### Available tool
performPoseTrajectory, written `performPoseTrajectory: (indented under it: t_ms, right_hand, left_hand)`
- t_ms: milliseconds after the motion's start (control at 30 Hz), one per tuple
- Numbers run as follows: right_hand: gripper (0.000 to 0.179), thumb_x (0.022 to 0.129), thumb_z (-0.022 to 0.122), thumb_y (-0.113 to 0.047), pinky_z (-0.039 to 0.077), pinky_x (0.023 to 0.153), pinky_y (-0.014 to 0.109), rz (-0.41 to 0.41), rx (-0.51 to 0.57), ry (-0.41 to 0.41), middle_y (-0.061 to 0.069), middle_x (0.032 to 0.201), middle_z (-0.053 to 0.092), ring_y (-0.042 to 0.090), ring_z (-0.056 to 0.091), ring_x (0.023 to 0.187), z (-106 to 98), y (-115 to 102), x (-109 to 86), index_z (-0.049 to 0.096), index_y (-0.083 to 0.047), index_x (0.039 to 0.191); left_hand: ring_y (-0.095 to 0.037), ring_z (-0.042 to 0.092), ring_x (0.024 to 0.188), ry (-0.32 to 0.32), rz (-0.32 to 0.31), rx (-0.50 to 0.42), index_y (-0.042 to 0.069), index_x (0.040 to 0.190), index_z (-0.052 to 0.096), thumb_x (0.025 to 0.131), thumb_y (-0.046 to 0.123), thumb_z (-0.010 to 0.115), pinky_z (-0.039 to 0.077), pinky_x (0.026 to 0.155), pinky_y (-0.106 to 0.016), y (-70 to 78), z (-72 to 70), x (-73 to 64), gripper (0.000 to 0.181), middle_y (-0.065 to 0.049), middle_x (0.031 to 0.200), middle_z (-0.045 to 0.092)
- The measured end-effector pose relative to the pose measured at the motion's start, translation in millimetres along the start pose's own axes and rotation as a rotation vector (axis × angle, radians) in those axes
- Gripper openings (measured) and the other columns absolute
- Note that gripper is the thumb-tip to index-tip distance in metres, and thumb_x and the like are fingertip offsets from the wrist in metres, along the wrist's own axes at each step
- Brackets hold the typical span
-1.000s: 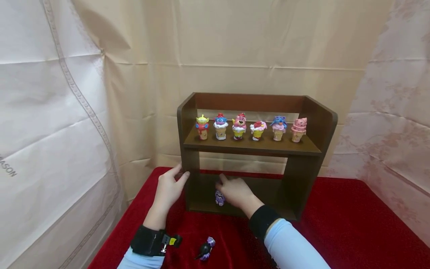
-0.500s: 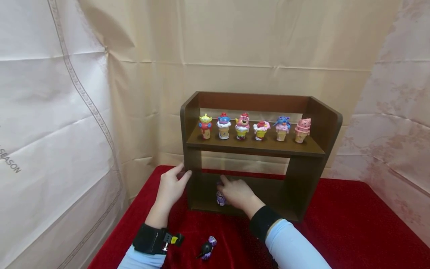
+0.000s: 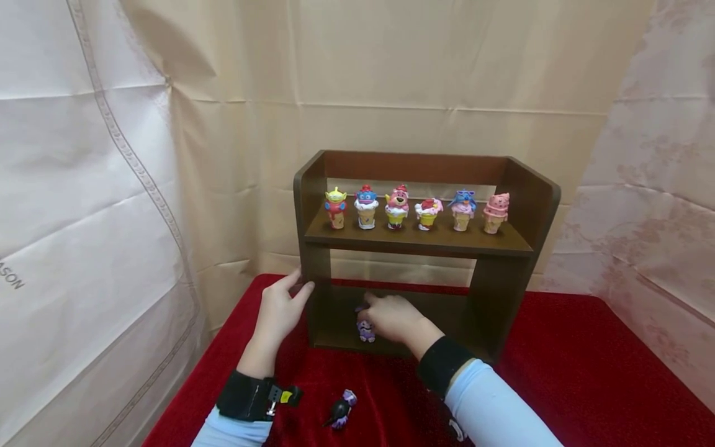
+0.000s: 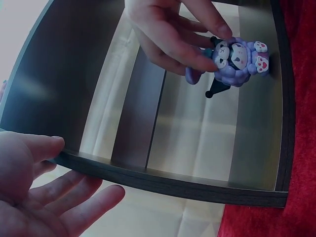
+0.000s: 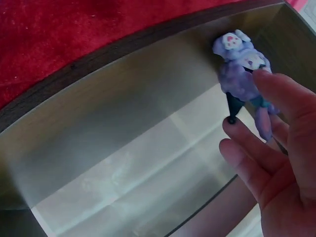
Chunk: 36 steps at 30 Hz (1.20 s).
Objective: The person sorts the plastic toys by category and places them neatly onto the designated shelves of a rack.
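Observation:
In the lower compartment of the brown shelf (image 3: 419,245), a purple toy figurine (image 4: 239,61) with paw-marked feet and black pointed ears stands close to the front edge. My right hand (image 3: 393,318) pinches its upper part, the thumb across its front and other fingers behind. The right wrist view shows this figurine (image 5: 242,69) near the compartment's side wall, beside my right hand (image 5: 286,143). My left hand (image 3: 279,310) is at the shelf's left side panel. In the left wrist view, the thumb of my left hand (image 4: 44,192) touches the panel's edge, with loosely extended fingers outside it.
Several ice-cream-cone figurines, such as a pink one (image 3: 496,214), stand in a row on the upper board. A black and purple figurine (image 3: 341,410) lies on the red cloth (image 3: 586,366) in front. A small partly hidden item (image 3: 457,428) lies by the right sleeve.
The purple figurine has turned slightly to face front under my right hand. My left hand stays at the side panel. The head view shifted a little and came back.

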State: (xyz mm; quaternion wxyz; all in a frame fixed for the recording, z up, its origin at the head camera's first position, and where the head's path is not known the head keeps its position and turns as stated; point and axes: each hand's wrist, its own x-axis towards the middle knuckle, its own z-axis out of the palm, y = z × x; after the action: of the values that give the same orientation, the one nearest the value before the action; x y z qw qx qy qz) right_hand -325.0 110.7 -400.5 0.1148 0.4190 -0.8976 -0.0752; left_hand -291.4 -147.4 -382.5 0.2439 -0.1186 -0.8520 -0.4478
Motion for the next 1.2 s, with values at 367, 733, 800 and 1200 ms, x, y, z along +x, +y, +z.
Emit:
performPoseTrajectory:
  t_ms: [367, 733, 800, 1200]
  right_hand:
    - [0.028, 0.093, 0.076, -0.019, 0.057, 0.087, 0.037, 0.035, 0.261, -0.039, 0.010, 0.135, 0.058, 0.022, 0.067, 0.104, -9.0, 4.8, -3.8, 0.073, -0.020, 0.121]
    - [0.075, 0.089, 0.081, -0.030, 0.053, 0.095, 0.043, 0.204, 0.397, -0.066, 0.013, 0.152, 0.045, 0.028, 0.059, 0.124, -8.7, 15.0, -4.6, 0.044, -0.017, 0.153]
    - [0.076, 0.092, 0.078, -0.034, 0.051, 0.099, 0.045, 0.254, 0.426, -0.095, 0.016, 0.157, 0.040, 0.031, 0.054, 0.130, -4.5, 15.3, -1.7, 0.041, -0.017, 0.156]
    - [0.040, 0.107, 0.051, -0.015, 0.039, 0.112, 0.052, 0.372, 0.588, -0.048, 0.021, 0.144, 0.054, 0.038, 0.049, 0.135, 9.1, 11.7, 17.6, 0.054, 0.002, 0.143]
  left_hand:
    - [-0.030, 0.070, 0.109, -0.005, -0.006, -0.011, 0.010, 0.144, 0.059, 0.099, 0.014, 0.068, 0.060, 0.085, -0.044, -1.2, -0.2, -0.3, 0.046, -0.014, 0.131, 0.067]
    - [-0.030, 0.070, 0.109, 0.000, 0.005, -0.013, 0.008, 0.144, 0.060, 0.099, 0.014, 0.069, 0.060, 0.085, -0.044, -2.6, -0.4, 0.7, 0.046, -0.015, 0.131, 0.067]
    - [-0.031, 0.069, 0.110, -0.001, 0.003, -0.014, 0.008, 0.144, 0.059, 0.099, 0.014, 0.069, 0.059, 0.086, -0.045, -3.5, -0.3, 0.7, 0.047, -0.016, 0.132, 0.066]
    - [-0.030, 0.069, 0.113, -0.011, -0.026, -0.038, 0.013, 0.145, 0.059, 0.098, 0.014, 0.069, 0.058, 0.088, -0.044, -1.1, -0.6, 1.3, 0.048, -0.012, 0.135, 0.065]
